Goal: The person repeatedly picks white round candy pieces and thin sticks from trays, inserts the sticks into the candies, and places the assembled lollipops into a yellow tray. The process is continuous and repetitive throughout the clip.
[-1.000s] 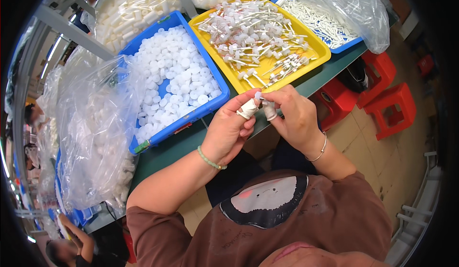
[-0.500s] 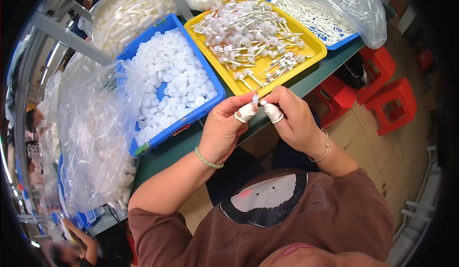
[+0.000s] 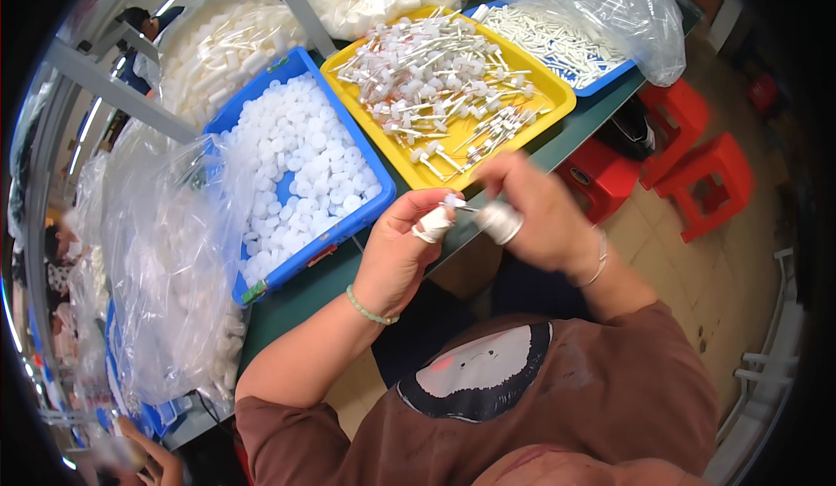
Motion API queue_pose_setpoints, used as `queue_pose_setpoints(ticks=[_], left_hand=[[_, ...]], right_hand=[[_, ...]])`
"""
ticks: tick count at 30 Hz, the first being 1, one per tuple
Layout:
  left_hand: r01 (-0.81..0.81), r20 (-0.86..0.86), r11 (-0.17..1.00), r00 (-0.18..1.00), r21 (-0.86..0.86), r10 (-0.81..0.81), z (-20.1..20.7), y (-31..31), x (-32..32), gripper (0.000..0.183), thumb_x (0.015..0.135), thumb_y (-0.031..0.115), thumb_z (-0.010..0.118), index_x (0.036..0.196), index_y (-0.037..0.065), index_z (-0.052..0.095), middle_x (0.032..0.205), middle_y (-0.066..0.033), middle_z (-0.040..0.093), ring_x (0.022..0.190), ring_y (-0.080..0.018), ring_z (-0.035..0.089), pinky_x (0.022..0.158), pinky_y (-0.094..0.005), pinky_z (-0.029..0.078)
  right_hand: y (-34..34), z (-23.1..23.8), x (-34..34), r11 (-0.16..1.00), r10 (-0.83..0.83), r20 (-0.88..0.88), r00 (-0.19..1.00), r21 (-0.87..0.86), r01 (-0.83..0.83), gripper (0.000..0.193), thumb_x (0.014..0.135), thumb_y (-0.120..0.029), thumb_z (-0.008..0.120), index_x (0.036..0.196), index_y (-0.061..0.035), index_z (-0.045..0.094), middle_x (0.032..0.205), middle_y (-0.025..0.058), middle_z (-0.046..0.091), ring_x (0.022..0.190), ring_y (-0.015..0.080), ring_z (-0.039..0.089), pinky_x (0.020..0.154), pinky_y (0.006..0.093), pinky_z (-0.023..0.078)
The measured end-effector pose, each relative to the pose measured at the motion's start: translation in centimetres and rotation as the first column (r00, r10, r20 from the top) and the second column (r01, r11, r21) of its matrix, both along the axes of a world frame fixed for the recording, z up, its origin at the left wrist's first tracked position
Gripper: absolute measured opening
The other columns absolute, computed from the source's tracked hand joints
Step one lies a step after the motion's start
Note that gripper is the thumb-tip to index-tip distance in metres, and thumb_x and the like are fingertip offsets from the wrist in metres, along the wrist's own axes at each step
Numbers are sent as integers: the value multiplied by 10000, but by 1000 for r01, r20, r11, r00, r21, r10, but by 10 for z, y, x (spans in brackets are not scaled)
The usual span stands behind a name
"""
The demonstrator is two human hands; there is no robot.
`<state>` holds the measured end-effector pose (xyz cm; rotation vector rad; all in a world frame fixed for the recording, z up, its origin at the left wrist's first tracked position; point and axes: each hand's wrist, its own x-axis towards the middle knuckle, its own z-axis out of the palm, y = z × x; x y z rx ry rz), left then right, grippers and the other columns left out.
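Note:
My left hand [image 3: 399, 255] pinches a small white plastic piece [image 3: 452, 200] between its thumb and fingertip, just off the near edge of the yellow tray. A thin dark rod [image 3: 468, 208] runs from that piece toward my right hand [image 3: 550, 225]. Motion smears the right hand's fingers, so its hold on the rod is unclear. White wraps cover both thumbs. Beyond the hands, the yellow tray [image 3: 557, 113] carries a heap of thin white sticks with translucent caps and reddish strands. A blue tray [image 3: 353, 216] at the left is filled with loose translucent round caps.
Another blue tray [image 3: 614, 78] at the far right holds short white rods, partly under a clear plastic bag [image 3: 649, 24]. More bagged white parts [image 3: 165, 286] lie at the left. A metal post [image 3: 296, 7] rises behind the trays. Red stools [image 3: 710, 185] stand right of the green table [image 3: 300, 303].
My right hand has swung slightly right and down, now blurred, away from my left. A thin dark rod shows between them. The trays appear shifted left and lower in the view.

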<state>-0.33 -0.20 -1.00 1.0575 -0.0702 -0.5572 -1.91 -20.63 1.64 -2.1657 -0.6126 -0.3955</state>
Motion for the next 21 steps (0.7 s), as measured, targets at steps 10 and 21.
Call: queue_pose_setpoints(ticks=[10,21], left_hand=[[35,18,997,999,-73,-33,5,-2,4,187,917,132,585,1100,92,575,1075,-36,638,541,-4,332,468,-154,287],[57,-50,981,996,-187,-67,4,-1,4,232,914,170,617,1131,116,554,1100,-13,625,565,-4,332,485,-148,284]], right_hand=[[-172,-8,157,708,-473,102,875,-548,447,201,751,-58,601,928,-20,687,895,188,656,865,358,623,801,409,494],[-165,-11,146,828,-511,274,815,-98,552,201,804,-53,595,998,-28,642,919,138,645,824,283,616,725,351,485]])
